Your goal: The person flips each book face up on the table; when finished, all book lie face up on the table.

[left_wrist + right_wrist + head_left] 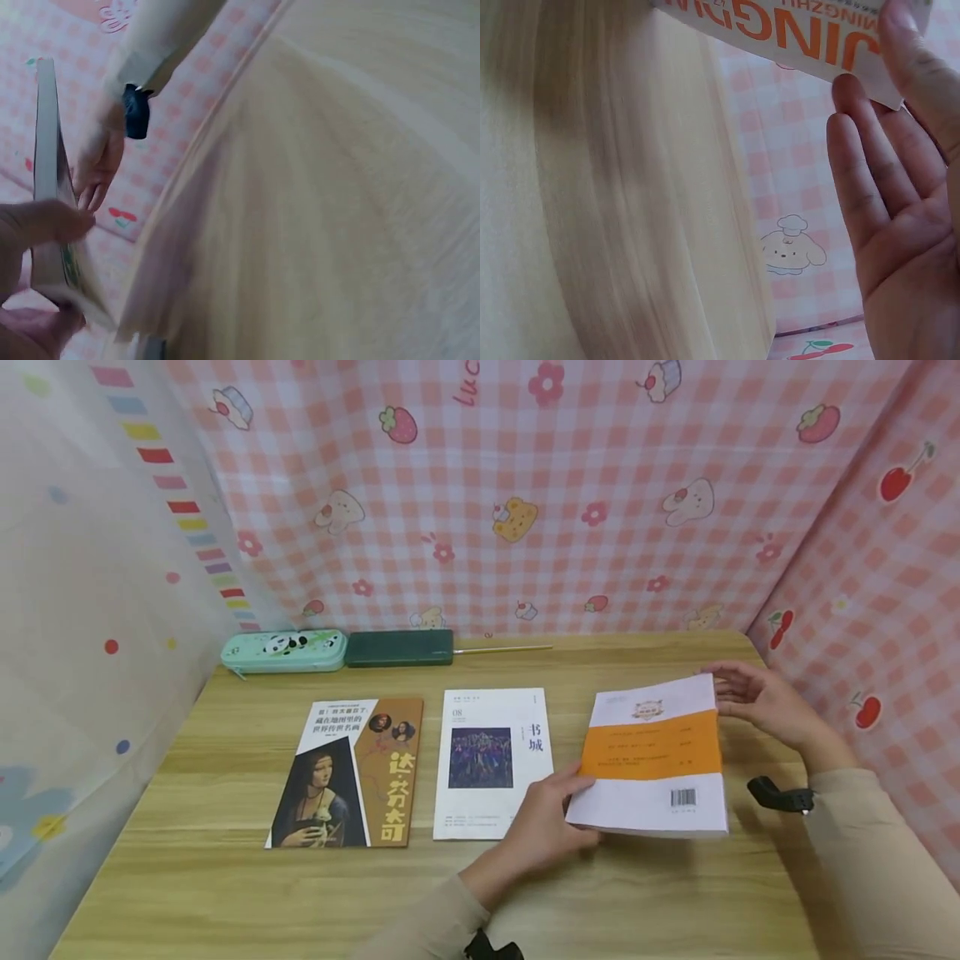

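Observation:
A white paperback book (pixel 652 752) with an orange band and a barcode is raised a little off the right side of the table, back cover up. My left hand (pixel 546 814) grips its lower left corner; the left wrist view shows thumb and fingers on either side of the book's edge (pixel 46 135). At the upper right edge my right hand (pixel 765 706) pinches the book between thumb and fingertips. Large orange letters show on the cover underside (pixel 795 34) in the right wrist view. Left of the book lies a white magazine (pixel 491 810), partly covered by my left hand.
A brown and white art book (pixel 393 777) lies left of the magazine on the wooden table (pixel 225 893). Along the back edge sit a mint panda pencil case (pixel 285 652), a dark green case (pixel 400 648) and a thin brush (pixel 506 649). Patterned curtains (pixel 465 527) border the table.

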Demonstrator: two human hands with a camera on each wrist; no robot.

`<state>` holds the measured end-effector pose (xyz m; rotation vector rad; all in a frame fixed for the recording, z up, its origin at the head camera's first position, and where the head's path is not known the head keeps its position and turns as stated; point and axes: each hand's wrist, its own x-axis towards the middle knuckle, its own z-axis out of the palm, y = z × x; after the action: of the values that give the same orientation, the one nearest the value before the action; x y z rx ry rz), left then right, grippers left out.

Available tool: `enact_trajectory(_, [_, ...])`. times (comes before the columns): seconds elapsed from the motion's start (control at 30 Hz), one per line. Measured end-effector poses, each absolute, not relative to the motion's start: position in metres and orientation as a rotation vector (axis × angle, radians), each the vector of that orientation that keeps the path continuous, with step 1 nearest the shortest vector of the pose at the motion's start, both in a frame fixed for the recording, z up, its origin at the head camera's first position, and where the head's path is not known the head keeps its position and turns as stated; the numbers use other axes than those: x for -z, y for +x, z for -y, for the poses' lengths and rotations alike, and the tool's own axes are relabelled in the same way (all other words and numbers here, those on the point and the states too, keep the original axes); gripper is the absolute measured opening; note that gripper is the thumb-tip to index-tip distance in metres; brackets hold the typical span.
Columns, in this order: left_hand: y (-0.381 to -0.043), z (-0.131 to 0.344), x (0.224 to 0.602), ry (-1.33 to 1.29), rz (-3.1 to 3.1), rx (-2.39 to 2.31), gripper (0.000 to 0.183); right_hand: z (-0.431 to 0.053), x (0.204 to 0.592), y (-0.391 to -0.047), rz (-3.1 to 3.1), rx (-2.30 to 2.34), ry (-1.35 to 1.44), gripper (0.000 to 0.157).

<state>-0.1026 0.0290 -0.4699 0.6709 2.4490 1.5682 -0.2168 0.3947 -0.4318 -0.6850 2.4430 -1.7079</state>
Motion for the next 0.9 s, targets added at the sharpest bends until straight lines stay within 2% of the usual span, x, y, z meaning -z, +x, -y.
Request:
enact_trajectory(0.1, [-0.104, -0.024, 0.466, 0.630, -2.235, -1.791, 0.060, -0.396, 0.430, -0.216, -2.469, 1.753, -0.645, 0.045])
enact_trajectory(0.2, [-0.104, -0.020, 0.460, 0.587, -2.049, -1.978, 0.052, -0.396, 0.426, -0.215, -2.488, 1.856, -0.576, 0.039])
enact_trajectory(0.43, [-0.107, -0.009, 0.447, 0.780, -2.311, -1.934, 0.038, -0.386, 0.401, -0.209, -2.867, 1.654, -0.285, 0.018])
enact_trajectory(0.67, [-0.108, -0.005, 0.444, 0.843, -2.418, -1.884, 0.037, -0.379, 0.390, -0.209, -2.947, 1.572, -0.172, 0.019])
enact_trajectory(0.9, [-0.106, -0.003, 0.446, 0.791, -2.471, -1.886, 0.032, -0.374, 0.389, -0.209, -2.915, 1.608, -0.132, 0.017])
